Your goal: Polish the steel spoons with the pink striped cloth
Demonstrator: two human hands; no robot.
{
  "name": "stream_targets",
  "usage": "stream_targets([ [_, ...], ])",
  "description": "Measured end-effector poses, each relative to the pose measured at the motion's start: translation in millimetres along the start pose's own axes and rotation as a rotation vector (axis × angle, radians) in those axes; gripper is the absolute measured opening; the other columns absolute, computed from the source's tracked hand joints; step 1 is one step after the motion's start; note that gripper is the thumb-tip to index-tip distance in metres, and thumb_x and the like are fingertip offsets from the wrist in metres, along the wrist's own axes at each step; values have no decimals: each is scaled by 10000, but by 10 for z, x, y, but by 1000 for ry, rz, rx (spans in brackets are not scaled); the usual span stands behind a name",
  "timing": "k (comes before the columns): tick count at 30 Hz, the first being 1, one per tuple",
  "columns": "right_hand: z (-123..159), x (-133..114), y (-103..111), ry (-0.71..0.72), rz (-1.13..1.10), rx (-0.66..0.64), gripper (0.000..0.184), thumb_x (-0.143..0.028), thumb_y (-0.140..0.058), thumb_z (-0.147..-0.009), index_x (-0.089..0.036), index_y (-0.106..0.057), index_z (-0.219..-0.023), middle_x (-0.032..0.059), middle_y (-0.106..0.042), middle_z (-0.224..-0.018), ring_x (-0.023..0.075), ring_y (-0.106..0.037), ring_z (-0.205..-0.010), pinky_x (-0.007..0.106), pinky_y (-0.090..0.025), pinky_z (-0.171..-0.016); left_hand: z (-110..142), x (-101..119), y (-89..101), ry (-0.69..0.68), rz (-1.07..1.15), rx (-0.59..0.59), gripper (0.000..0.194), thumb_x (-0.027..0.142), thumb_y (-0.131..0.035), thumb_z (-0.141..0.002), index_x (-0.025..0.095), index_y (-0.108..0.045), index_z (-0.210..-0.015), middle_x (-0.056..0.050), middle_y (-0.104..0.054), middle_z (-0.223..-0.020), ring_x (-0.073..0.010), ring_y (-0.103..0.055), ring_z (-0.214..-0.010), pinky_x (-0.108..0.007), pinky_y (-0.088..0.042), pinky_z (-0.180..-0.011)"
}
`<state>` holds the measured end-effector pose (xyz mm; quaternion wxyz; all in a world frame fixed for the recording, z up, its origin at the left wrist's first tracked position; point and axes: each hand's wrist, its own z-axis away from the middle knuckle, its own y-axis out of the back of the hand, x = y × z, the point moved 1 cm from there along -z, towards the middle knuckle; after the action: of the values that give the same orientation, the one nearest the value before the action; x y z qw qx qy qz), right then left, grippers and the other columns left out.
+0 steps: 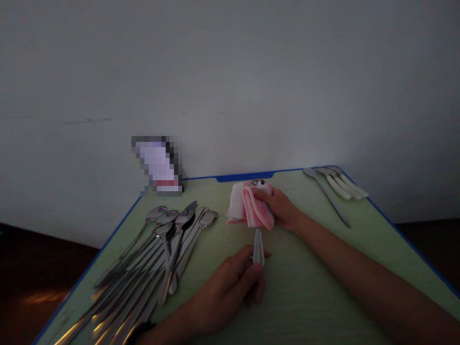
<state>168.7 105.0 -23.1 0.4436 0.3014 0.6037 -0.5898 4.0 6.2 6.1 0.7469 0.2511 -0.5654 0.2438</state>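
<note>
My left hand [233, 287] pinches the pale-handled utensil [258, 249]; my right hand [283, 206] grips the striped cloth [251, 208] around its head (mostly hidden) | over the surface [294, 282], beside the cutlery pile [168, 254] | handle steady; cloth pressure even

Pale green, blue-edged worktop [305, 302]: one open strip is running between the heap of long, shiny metal cutlery [185, 218] and the folded pink-and-white cloth [236, 203]; another is lying between cloth and slender metal spoon [329, 199]. Grey wall [251, 86] is closing the far side.
</note>
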Motion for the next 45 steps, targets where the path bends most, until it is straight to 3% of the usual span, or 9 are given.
stream_targets([
  [8,-52,36,27,-84,-221,144,374,-563,-631,-701,-203,-615,-802,-9,-627,-678,134,-562,-607,267,-466,-628,-4,23,-6,16,-57,-3,261,360,-329,-961,155,-430,-1087,35,-488,-676,-103,-438,-580,-211,-386,-562],
  [13,-59,37,34,-108,-288,177,478,-665,-528,-718,-203,-610,-809,25,-640,-728,166,-587,-676,292,-470,-655,12,68,32,-5,-191,-11,222,325,-382,-938,169,-478,-812,26,-488,-677,-112,-463,-628,-219,-388,-621],
  [17,-15,16,13,-43,-133,105,385,-566,-645,-680,-196,-616,-784,-7,-619,-658,138,-547,-597,262,-437,-595,16,75,33,-11,-135,4,173,304,-373,-926,174,-462,-854,31,-485,-659,-117,-458,-608,-227,-390,-608],
  [22,47,-5,-14,17,33,-58,303,-426,-708,-664,-178,-636,-824,-5,-653,-730,126,-555,-639,259,-439,-648,-3,63,14,12,-38,26,176,311,-402,-907,163,-459,-980,38,-478,-646,-112,-434,-578,-226,-376,-559],
  [27,43,-6,8,-11,-6,-21,278,-335,-730,-624,-162,-644,-824,-2,-656,-727,118,-555,-628,244,-444,-627,5,43,-5,32,25,56,203,298,-436,-886,160,-438,-1035,41,-472,-667,-107,-433,-580,-225,-366,-546],
  [34,16,21,37,-65,-34,25,135,-188,-642,-546,-159,-602,-672,-34,-591,-580,98,-474,-512,215,-379,-494,1,-31,0,51,2,90,229,384,-412,-924,173,-447,-844,49,-440,-631,-93,-402,-552,-215,-342,-534],
  [45,21,-5,-1,-86,-83,84,147,-242,-694,-568,-158,-604,-649,-30,-594,-568,110,-507,-524,241,-419,-544,15,5,18,21,187,-10,210,242,-456,-863,159,-440,-1055,50,-467,-673,-94,-415,-576,-222,-343,-545],
])
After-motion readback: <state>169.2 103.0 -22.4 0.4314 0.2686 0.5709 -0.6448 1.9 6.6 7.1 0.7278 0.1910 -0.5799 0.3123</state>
